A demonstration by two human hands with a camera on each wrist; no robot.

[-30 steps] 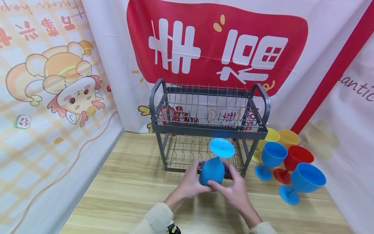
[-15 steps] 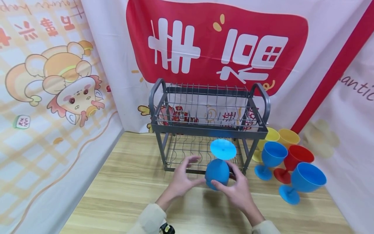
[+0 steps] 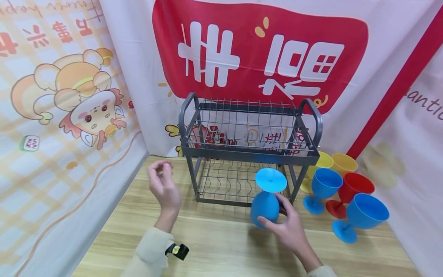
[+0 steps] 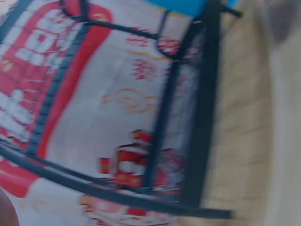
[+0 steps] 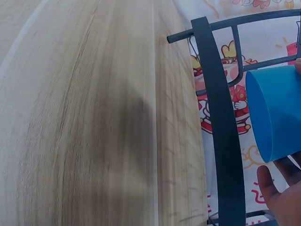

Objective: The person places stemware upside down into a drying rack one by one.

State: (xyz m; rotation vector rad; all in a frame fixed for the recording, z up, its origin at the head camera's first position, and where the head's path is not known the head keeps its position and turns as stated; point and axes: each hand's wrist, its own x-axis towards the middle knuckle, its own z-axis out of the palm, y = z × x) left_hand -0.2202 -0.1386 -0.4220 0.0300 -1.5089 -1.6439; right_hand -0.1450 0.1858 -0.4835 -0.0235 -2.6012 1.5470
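A blue plastic goblet [image 3: 265, 207] is upside down in my right hand [image 3: 290, 227], its round foot on top and its bowl below. My thumb and fingers grip the bowl from the right side, in front of the rack's lower shelf. In the right wrist view the goblet [image 5: 277, 113] shows its open rim, with fingers at its edge. My left hand [image 3: 166, 188] is raised over the left of the table, apart from the goblet, fingers loosely bent and holding nothing. The left wrist view is blurred and shows mostly the rack's frame [image 4: 202, 113].
A dark two-tier wire dish rack [image 3: 249, 154] stands at the back of the wooden table [image 3: 214, 246]. To its right are upright goblets: blue [image 3: 325, 184], red [image 3: 354, 184], another blue [image 3: 367, 211] and yellow [image 3: 344, 163]. Printed cloths hang behind and at both sides.
My left hand has released the goblet and swung away to the left. My right hand keeps its grip and has carried the goblet slightly right.
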